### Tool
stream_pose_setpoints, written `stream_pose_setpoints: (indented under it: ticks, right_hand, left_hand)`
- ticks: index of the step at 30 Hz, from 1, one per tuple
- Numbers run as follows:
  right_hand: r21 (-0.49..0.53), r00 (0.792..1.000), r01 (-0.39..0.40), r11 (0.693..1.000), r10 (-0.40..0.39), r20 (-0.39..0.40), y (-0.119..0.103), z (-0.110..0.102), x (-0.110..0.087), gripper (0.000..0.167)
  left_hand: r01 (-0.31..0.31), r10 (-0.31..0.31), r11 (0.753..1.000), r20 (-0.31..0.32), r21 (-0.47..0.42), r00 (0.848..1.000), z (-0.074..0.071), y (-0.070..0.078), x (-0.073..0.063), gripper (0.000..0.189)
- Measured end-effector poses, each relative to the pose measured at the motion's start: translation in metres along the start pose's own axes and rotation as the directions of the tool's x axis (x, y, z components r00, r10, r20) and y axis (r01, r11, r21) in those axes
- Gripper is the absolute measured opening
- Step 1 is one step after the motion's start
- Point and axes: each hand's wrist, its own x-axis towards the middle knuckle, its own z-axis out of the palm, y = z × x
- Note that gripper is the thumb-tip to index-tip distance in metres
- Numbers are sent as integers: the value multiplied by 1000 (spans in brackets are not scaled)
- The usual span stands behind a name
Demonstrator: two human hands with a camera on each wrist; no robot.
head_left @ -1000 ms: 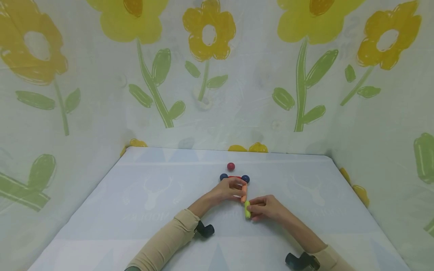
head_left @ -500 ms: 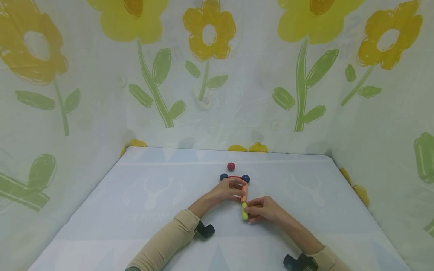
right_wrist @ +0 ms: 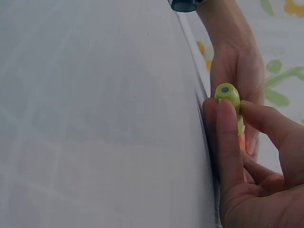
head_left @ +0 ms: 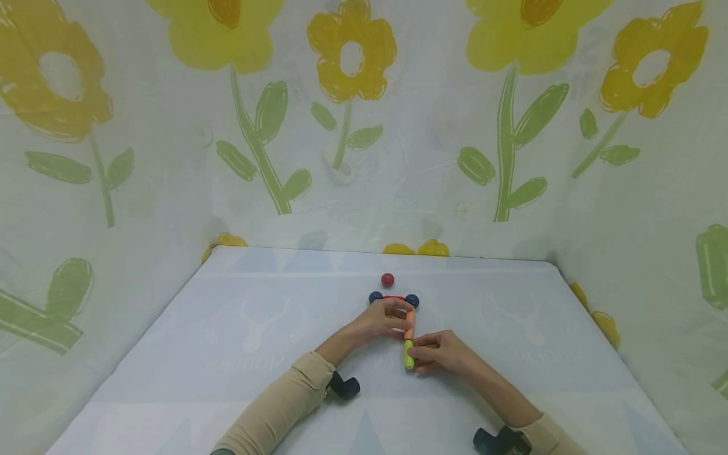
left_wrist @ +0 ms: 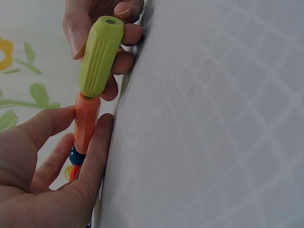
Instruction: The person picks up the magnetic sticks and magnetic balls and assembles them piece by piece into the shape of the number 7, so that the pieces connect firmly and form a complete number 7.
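Note:
My left hand [head_left: 380, 320] pinches an orange magnetic rod [left_wrist: 87, 124] between thumb and fingers. In my right hand [head_left: 448, 351] is a yellow-green magnetic rod [left_wrist: 101, 58], ribbed along its side, with a dark round dot in its end. The two rods meet end to end in a line. At the orange rod's far end sits a dark blue ball [head_left: 412, 301]. A red rod [head_left: 394, 297], partly behind my left hand, runs from that ball to a second blue ball [head_left: 375, 296].
A loose red ball [head_left: 387, 280] lies behind the blue balls on the pale table [head_left: 273, 379]. A fabric wall [head_left: 398, 158] printed with yellow flowers rises beyond the table's back edge. Both wrists carry black cameras.
My right hand has brought the yellow-green rod slightly left and in line with the orange rod's near end. My left hand and the balls have stayed put.

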Motion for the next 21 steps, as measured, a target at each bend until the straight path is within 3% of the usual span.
stream_pose_setpoints:
  ticks: [21]
  right_hand:
    - [59,1000,23,998,-24,20,-1,1,0,59]
  left_hand:
    - [-6,6,1000,8,-20,1000,0,-1,1,37]
